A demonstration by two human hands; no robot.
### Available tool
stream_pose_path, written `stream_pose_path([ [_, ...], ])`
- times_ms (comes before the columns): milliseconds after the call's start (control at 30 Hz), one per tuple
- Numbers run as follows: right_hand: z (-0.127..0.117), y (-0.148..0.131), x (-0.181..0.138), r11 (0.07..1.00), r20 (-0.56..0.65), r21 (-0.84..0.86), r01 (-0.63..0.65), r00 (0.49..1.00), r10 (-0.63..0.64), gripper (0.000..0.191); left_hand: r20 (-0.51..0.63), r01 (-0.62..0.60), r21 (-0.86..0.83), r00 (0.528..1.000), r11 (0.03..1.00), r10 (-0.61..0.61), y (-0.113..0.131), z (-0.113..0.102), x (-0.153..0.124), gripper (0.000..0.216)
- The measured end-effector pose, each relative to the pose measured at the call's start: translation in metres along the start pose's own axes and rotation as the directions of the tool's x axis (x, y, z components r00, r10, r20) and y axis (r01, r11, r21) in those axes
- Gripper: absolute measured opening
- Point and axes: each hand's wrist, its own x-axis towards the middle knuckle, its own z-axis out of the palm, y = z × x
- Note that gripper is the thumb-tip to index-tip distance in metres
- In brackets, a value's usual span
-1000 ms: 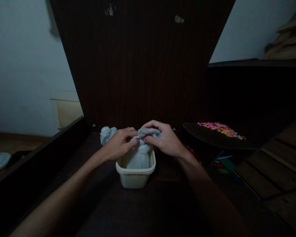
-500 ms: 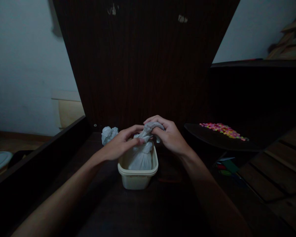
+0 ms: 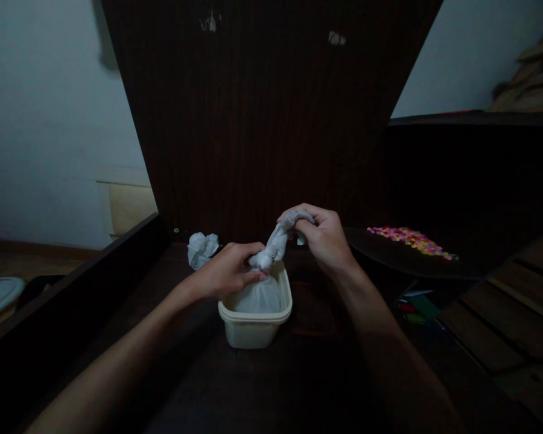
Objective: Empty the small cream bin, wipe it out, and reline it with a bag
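Observation:
A whitish plastic bag (image 3: 259, 296) sits inside a cream plastic tub (image 3: 255, 333) on the dark surface. Its neck is twisted and appears knotted just above the tub's rim. My left hand (image 3: 228, 270) pinches the bag at that knot, thumb on the near side. Up and to the right, my right hand (image 3: 324, 236) grips the twisted end of the bag, which bends over the fingers. The neck is stretched at a slant between both hands. What the bag contains is hidden.
A crumpled whitish plastic bag (image 3: 202, 249) lies behind my left hand. A raised dark edge (image 3: 72, 277) runs along the left, and a tall dark panel (image 3: 262, 120) stands behind. Right, a dark shelf (image 3: 389, 256) carries a strip of colourful small pieces (image 3: 411, 241).
My right hand has moved up and to the right with the bag's end, drawing the neck out longer. My left hand keeps its pinch, now slightly lower at the knot.

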Motion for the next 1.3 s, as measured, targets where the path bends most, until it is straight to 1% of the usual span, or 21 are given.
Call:
stream_pose_path([
  [167,-0.004,-0.004,0.004,0.999,-0.046,-0.027,0.032,0.998,-0.033,0.013,-0.005,-0.016,0.046,1.000,0.999,0.016,0.004,-0.002,-0.001,0.016],
  [233,-0.005,-0.004,0.005,0.999,-0.060,-0.038,0.029,0.998,-0.031,0.013,0.000,-0.034,0.039,0.999,0.999,0.034,0.005,-0.001,-0.002,0.014],
  [300,-0.006,-0.002,0.005,1.000,-0.063,-0.021,0.009,0.998,-0.010,0.011,-0.034,-0.047,0.019,0.998,0.999,0.048,0.005,0.000,-0.003,0.016],
  [367,-0.009,0.000,0.003,0.998,-0.018,0.048,-0.047,0.999,0.048,0.009,-0.097,-0.068,0.013,0.993,0.998,0.069,0.004,0.002,-0.005,0.026],
  [433,-0.011,0.002,-0.001,0.988,0.080,0.099,-0.119,0.991,0.111,0.009,-0.138,-0.091,0.021,0.986,0.996,0.094,0.003,0.003,-0.006,0.031],
  [467,-0.012,0.002,-0.003,0.986,0.138,0.088,-0.141,0.982,0.128,0.012,-0.142,-0.103,0.026,0.984,0.994,0.106,0.003,0.003,-0.006,0.029],
  [533,-0.012,0.003,-0.007,0.993,0.222,-0.006,-0.117,0.968,0.116,0.022,-0.143,-0.130,0.039,0.981,0.991,0.134,0.003,0.004,-0.007,0.025],
  [600,-0.011,0.004,-0.010,0.994,0.264,-0.096,-0.050,0.962,0.074,0.030,-0.144,-0.166,0.070,0.974,0.984,0.175,0.003,0.003,-0.007,0.022],
  [633,-0.010,0.005,-0.010,0.993,0.275,-0.116,-0.031,0.959,0.062,0.030,-0.140,-0.187,0.087,0.970,0.978,0.198,0.004,0.003,-0.007,0.021],
  [700,-0.008,0.008,-0.010,0.993,0.283,-0.114,-0.034,0.957,0.065,0.024,-0.114,-0.220,0.103,0.966,0.970,0.231,0.005,0.002,-0.007,0.020],
  [767,-0.007,0.011,-0.008,0.993,0.269,-0.105,-0.057,0.960,0.084,0.016,-0.083,-0.236,0.099,0.966,0.967,0.244,0.005,0.002,-0.008,0.019],
  [867,-0.006,0.011,-0.004,0.993,0.201,-0.111,-0.048,0.977,0.070,0.011,-0.054,-0.237,0.087,0.969,0.968,0.242,0.003,0.002,-0.008,0.017],
  [1000,-0.007,0.006,-0.001,0.993,0.132,-0.120,-0.015,0.991,0.031,0.009,-0.024,-0.195,0.071,0.980,0.978,0.197,0.001,0.001,-0.007,0.012],
  [1233,-0.012,-0.003,-0.002,0.990,-0.005,-0.135,0.028,1.000,-0.029,0.011,-0.004,-0.149,-0.053,0.989,0.987,0.149,-0.001,0.000,-0.008,0.006],
  [1300,-0.014,-0.003,-0.002,0.989,-0.036,-0.140,0.038,0.998,-0.043,0.010,-0.006,-0.127,-0.111,0.992,0.986,0.127,-0.003,0.001,-0.010,0.014],
])
